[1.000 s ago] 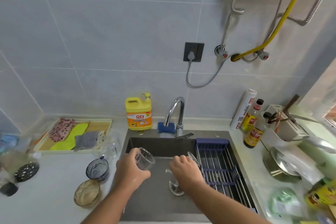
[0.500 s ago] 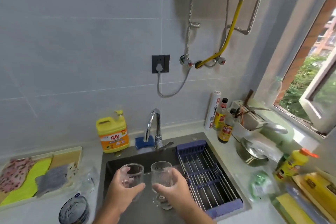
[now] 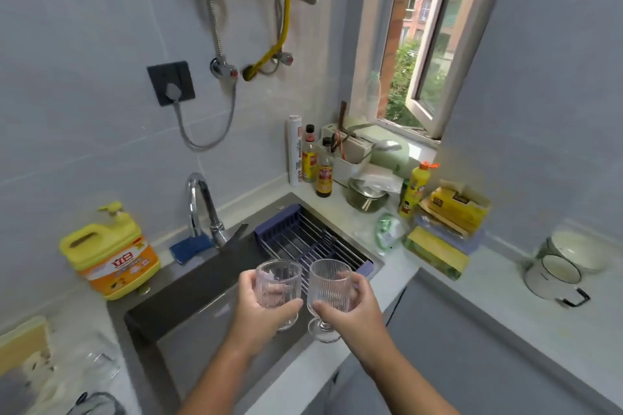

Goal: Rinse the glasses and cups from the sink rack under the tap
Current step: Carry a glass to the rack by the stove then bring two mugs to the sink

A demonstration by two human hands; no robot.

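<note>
My left hand (image 3: pixel 258 308) grips a clear ribbed stemmed glass (image 3: pixel 277 285) upright over the dark sink (image 3: pixel 188 300). Right beside it, my right hand (image 3: pixel 350 308) grips a second ribbed stemmed glass (image 3: pixel 328 290), also upright, its foot showing below my fingers. The two glasses stand side by side in front of the blue sink rack (image 3: pixel 303 242), which holds nothing that I can see. The chrome tap (image 3: pixel 202 209) rises behind the sink to the left of the glasses; no water runs from it.
A yellow detergent jug (image 3: pixel 111 253) and a blue sponge (image 3: pixel 190 246) sit by the tap. Sauce bottles (image 3: pixel 317 165), a pot (image 3: pixel 365 195), a yellow bottle (image 3: pixel 413 189) and boxes (image 3: pixel 451 212) crowd the right counter. Two enamel mugs (image 3: pixel 553 276) stand far right under an open window.
Both hands have lifted the glasses upright and brought them side by side. My view has swung to the right, so the right counter and window now show.
</note>
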